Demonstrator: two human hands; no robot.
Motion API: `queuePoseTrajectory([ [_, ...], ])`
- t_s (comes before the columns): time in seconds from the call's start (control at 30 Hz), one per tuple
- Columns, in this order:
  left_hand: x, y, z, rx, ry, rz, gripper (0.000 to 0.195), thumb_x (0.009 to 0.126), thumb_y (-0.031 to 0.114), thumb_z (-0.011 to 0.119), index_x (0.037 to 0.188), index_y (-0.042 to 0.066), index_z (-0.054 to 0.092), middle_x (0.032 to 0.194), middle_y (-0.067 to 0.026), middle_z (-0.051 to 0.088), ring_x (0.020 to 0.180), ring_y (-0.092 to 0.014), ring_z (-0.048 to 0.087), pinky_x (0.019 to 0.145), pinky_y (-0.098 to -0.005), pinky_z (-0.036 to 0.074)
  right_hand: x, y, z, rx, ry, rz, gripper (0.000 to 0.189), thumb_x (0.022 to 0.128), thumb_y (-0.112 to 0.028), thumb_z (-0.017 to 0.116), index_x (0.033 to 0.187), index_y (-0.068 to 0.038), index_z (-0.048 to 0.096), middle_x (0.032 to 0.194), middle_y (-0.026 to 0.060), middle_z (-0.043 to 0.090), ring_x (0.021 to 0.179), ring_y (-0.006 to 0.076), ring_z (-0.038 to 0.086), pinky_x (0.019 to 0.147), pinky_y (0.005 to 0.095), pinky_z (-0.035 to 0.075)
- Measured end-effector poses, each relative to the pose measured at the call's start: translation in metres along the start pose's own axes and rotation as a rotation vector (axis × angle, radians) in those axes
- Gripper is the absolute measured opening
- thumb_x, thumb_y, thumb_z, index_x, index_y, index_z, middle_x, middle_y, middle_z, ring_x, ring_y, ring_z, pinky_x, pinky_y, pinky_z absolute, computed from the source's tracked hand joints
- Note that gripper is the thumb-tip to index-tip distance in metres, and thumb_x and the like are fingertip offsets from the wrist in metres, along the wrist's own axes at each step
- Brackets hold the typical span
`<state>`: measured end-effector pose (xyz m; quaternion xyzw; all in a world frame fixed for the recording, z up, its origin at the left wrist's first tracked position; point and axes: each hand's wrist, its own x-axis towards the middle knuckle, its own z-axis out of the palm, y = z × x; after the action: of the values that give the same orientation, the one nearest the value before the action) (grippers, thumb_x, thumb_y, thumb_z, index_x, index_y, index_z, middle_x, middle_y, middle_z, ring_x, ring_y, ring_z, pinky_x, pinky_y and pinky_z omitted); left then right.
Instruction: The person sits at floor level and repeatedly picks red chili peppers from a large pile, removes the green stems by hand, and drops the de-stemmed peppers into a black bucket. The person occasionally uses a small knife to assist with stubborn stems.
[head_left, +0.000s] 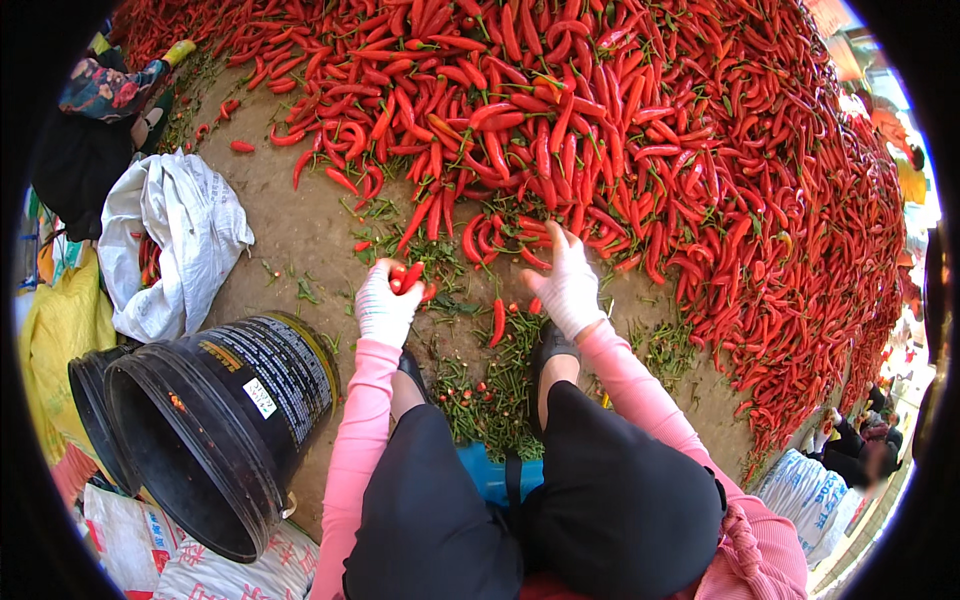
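Observation:
My left hand (386, 304), in a white striped glove with bare fingertips, is closed around several red chili peppers (409, 279). To its right, my right hand (564, 289) wears a similar glove; its thumb and fingers are spread, with nothing seen between them. Its fingertips are at the near edge of a large heap of red chili peppers (540, 135), many with green stems. Between my hands is a single red chili pepper (498, 322), stem upward; I cannot tell whether it touches the ground. Loose green stems (487, 412) cover the ground between my shoes.
To my left are a tilted black bucket (300, 367), another black bucket (86, 405) and a white woven sack (172, 225) containing chilies. A person's floral sleeve (112, 90) is at upper left. More sacks (806, 487) and people are at the far right.

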<state>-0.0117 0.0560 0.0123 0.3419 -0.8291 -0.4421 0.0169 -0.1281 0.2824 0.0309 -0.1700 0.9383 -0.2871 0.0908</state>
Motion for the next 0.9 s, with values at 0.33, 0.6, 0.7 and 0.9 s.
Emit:
queuePoseTrajectory([
  [0.33, -0.002, -0.043, 0.026, 0.576, -0.072, 0.25, 0.034, 0.067, 0.018, 0.081, 0.091, 0.01, 0.06, 0.086, -0.0099, 0.059, 0.077, -0.033, 0.061, 0.071, -0.0413, 0.051, -0.023, -0.001, 0.063, -0.254, -0.476, 0.022, 0.039, 0.077, -0.033, 0.074, 0.101, -0.004, 0.062, 0.097, 0.0165, 0.065, 0.09, 0.0342, 0.065, 0.079, 0.0421, 0.052],
  [0.6, -0.019, -0.036, 0.002, -0.885, -0.032, -0.288, 0.026, 0.074, 0.01, 0.076, 0.092, 0.006, 0.059, 0.076, -0.0045, 0.063, 0.064, -0.015, 0.06, 0.058, -0.0282, 0.051, -0.008, -0.022, 0.027, 0.801, -0.522, 0.418, 0.022, 0.084, -0.018, 0.073, 0.093, 0.0, 0.067, 0.081, 0.003, 0.065, 0.073, 0.0087, 0.056, 0.068, 0.0258, 0.048],
  [0.7, -0.018, -0.024, 0.0, -1.091, -0.254, -0.46, 0.026, 0.074, 0.006, 0.074, 0.096, 0.004, 0.06, 0.082, -0.0042, 0.065, 0.068, -0.016, 0.062, 0.061, -0.0299, 0.053, 0.001, -0.043, 0.026, 0.83, -0.392, 0.221, 0.019, 0.084, -0.016, 0.073, 0.093, 0.0, 0.068, 0.079, 0.0019, 0.064, 0.07, 0.009, 0.055, 0.065, 0.0264, 0.048],
  [0.9, -0.02, -0.009, 0.035, -1.383, -0.407, -0.496, 0.038, 0.078, -0.005, 0.066, 0.114, 0.006, 0.057, 0.106, -0.0063, 0.064, 0.093, -0.021, 0.064, 0.09, -0.035, 0.054, -0.003, -0.066, 0.043, 0.548, -0.263, 0.056, 0.018, 0.081, -0.017, 0.074, 0.083, -0.001, 0.065, 0.07, 0.0074, 0.06, 0.064, 0.0189, 0.06, 0.064, 0.0316, 0.05],
])
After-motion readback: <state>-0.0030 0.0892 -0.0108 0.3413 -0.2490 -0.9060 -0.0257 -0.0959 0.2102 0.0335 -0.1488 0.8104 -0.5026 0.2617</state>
